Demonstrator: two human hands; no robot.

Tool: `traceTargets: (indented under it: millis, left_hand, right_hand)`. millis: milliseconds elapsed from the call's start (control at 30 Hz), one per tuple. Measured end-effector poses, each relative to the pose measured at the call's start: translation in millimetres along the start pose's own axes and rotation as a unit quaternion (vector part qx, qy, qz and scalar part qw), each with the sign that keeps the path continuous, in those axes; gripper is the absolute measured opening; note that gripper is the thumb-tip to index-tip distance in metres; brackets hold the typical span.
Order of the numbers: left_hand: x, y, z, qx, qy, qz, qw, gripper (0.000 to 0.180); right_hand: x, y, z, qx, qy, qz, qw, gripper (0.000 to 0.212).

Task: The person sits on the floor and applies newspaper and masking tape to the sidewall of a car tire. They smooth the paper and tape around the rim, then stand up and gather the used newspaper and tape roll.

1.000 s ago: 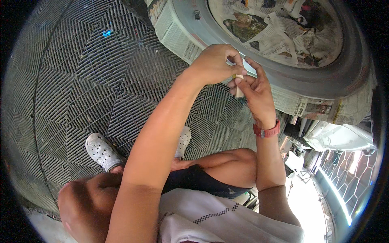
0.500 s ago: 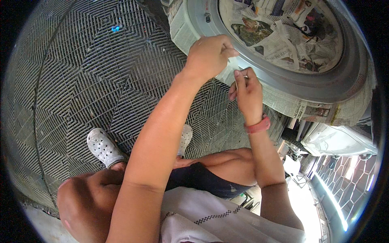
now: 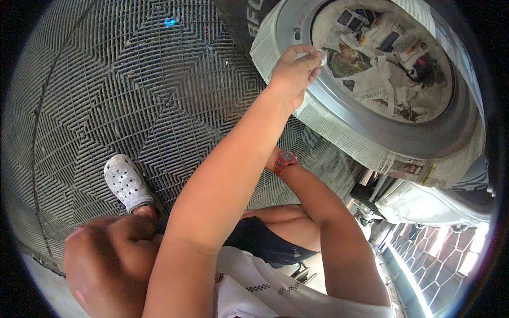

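Note:
My left hand [image 3: 297,74] is at the near left edge of a grey wheel rim [image 3: 339,100]. Its thumb and fingers are closed on a small whitish piece [image 3: 323,58], too small to name, held against or just over the rim. Newspaper [image 3: 389,66] covers the middle of the wheel, and more newspaper sheets [image 3: 331,127] wrap the tyre around the rim. My right wrist wears a red watch [image 3: 286,158]. Behind my left forearm, my right hand [image 3: 272,159] is almost wholly hidden, so its fingers do not show.
Dark ribbed floor tiles [image 3: 116,95] spread to the left, with a small blue scrap [image 3: 169,22] lying on them. My bent knees and a white clog [image 3: 127,183] are below. At the right stand a white car body panel [image 3: 429,206] and a hexagon-patterned screen [image 3: 440,254].
My right hand has moved down and left from the wheel, behind my left forearm. My left hand stays at the rim. The view has shifted, so the wheel appears lower and further right.

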State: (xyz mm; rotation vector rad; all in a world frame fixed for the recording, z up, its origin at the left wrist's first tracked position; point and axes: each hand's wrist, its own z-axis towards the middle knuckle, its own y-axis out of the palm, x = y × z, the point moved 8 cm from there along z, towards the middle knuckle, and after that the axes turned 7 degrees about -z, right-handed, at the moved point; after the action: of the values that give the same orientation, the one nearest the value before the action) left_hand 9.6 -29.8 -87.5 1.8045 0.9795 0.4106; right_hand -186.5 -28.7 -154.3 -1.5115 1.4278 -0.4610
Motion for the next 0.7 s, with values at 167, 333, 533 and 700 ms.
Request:
traceTargets:
  millis: [167, 333, 533, 700]
  left_hand:
    - [-4.3, -5.8, 8.2, 0.019, -0.006, -0.019, 1.0, 0.028]
    - [-10.4, -9.7, 13.9, 0.053, 0.0, -0.021, 0.998, 0.032]
    - [-18.5, -5.5, 14.0, 0.06, 0.036, -0.091, 0.993, 0.04]
    - [-16.9, 8.6, 23.8, 0.024, 0.054, -0.171, 0.983, 0.03]
  right_hand:
    - [11.6, -39.2, 8.0, -0.011, 0.056, -0.059, 0.997, 0.026]
    - [54.4, -195.5, -3.5, 0.295, 0.318, -0.006, 0.901, 0.015]
    - [-5.2, -300.7, 63.9, 0.332, 0.179, -0.172, 0.91, 0.048]
    - [-10.9, -318.9, 108.8, 0.232, 0.186, -0.313, 0.902, 0.044]
